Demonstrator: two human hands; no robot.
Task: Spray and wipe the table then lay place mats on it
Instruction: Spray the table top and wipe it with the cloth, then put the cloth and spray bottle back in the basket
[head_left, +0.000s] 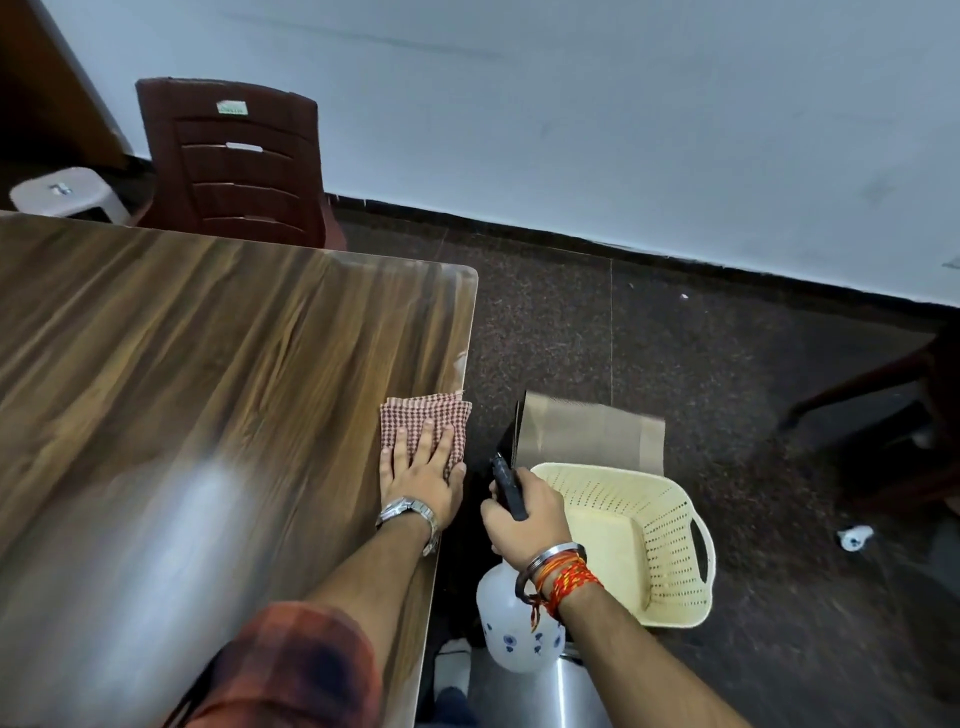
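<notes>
Nearest the camera, a plaid sleeve (291, 670) covers the left upper forearm, which reaches forward along the right edge of the wooden table (182, 364). At its end the left hand (421, 475), a metal watch (408, 514) on the wrist, lies palm down with fingers spread flat, pressing a folded checked cloth (423, 421) against the tabletop close to the edge. Just beside it, off the table, the right hand (524, 512) is curled tightly around the black trigger head of a white spray bottle (511, 623) with blue flowers, held below table height, thread bands on the wrist. Beyond that hand, a cream perforated basket (670, 545) sits on the dark floor, with 1 brown chair (234, 161) at the far side.
</notes>
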